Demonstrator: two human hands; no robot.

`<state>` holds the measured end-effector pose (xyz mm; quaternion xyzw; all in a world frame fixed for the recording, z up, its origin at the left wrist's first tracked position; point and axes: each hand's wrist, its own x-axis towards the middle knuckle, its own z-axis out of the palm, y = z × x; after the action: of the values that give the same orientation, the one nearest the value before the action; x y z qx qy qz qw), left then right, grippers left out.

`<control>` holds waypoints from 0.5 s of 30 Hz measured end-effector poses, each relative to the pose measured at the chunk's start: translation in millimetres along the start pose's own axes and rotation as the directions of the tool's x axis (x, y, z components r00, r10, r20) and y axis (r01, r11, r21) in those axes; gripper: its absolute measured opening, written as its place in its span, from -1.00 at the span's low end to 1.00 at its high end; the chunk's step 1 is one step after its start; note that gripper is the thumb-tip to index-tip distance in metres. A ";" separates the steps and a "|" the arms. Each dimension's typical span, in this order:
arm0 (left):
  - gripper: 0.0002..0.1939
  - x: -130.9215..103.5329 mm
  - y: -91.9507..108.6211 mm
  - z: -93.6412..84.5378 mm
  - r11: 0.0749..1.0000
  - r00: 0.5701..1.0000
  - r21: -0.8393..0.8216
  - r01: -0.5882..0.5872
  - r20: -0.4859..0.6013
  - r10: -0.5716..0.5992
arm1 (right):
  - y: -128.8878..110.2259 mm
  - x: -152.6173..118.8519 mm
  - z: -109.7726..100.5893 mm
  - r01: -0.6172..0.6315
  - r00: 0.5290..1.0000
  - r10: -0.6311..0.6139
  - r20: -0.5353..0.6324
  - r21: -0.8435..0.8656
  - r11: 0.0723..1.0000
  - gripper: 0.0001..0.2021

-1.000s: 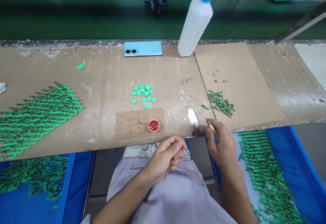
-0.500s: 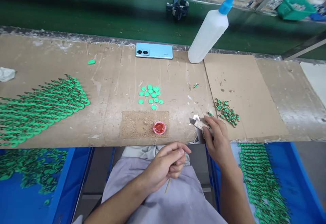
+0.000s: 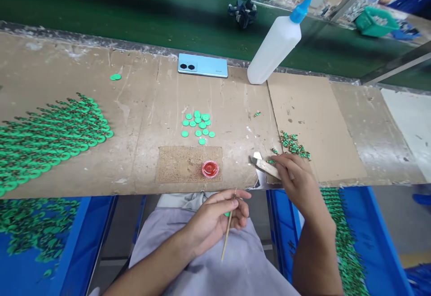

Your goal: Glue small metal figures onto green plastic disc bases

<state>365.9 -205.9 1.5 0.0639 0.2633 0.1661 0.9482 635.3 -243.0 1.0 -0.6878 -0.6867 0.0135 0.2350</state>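
Note:
Over my lap, my left hand [image 3: 222,217] is closed on a thin wooden stick [image 3: 226,242], which points down out of the fingers. A fine wire-like tip shows above the thumb, and a bit of green disc [image 3: 227,214] peeks out in the palm. My right hand [image 3: 298,177] rests at the table's front edge with its fingertips pinched by the handle of a small craft knife [image 3: 267,167]. Whatever is between those fingertips is hidden. Small green-and-gold bead pieces [image 3: 294,145] lie in a pile just beyond this hand.
Loose green discs [image 3: 202,125] lie mid-table, behind a red-filled dish [image 3: 210,169] on a cork-like board [image 3: 178,163]. Rows of finished-looking green disc pieces [image 3: 67,134] spread at left. A phone [image 3: 202,65] and white squeeze bottle [image 3: 274,49] stand behind. Blue bins [image 3: 87,228] flank my lap.
My left fingers have loosened a little, showing more of the stick and a green disc. My right hand has shifted right along the knife, baring more of its handle. The view has shifted slightly.

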 end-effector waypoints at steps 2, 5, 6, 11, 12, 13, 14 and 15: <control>-0.67 -0.6 -0.9 -1.0 1.000 1.000 -0.021 -0.014 0.001 0.014 | 5.4 8.5 -2.4 0.025 0.998 -0.025 0.050 -0.001 1.000 -0.72; -0.74 -0.7 -3.0 -0.5 0.997 0.999 -0.064 -0.052 -0.008 0.051 | 12.7 19.6 -4.1 0.056 0.994 -0.053 0.094 -0.035 0.998 -0.63; -0.77 -1.2 -3.6 0.4 0.995 0.998 -0.083 -0.063 -0.011 0.062 | 13.7 22.4 -4.7 0.061 0.994 -0.056 0.098 -0.042 0.997 -0.61; -0.87 -21.1 2.4 11.3 0.986 0.995 -0.131 -0.104 -0.002 0.104 | -6.3 26.4 -11.8 -0.117 0.993 0.117 0.008 0.154 0.981 -0.74; -0.88 -28.8 6.2 14.0 0.983 0.991 -0.130 -0.131 0.010 0.134 | -16.2 24.9 -12.1 -0.132 0.990 0.138 0.002 0.305 0.943 -0.82; -0.88 -37.1 10.9 16.5 0.976 0.984 -0.131 -0.173 0.019 0.177 | -27.9 22.9 -11.0 -0.109 0.991 0.132 -0.010 0.502 0.858 -0.90; -0.89 -45.1 16.1 18.5 0.965 0.973 -0.130 -0.226 0.025 0.231 | -41.2 20.4 -8.1 -0.095 0.991 0.130 -0.004 0.666 0.740 -0.81; -0.89 -52.4 21.5 19.9 0.950 0.957 -0.129 -0.285 0.014 0.289 | -55.7 17.6 -3.3 -0.091 0.994 0.100 0.036 0.782 0.617 -0.67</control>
<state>328.0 -204.6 48.0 0.0441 0.2248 0.3173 0.9202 585.2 -230.3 28.4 -0.5529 -0.5738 0.3192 0.5130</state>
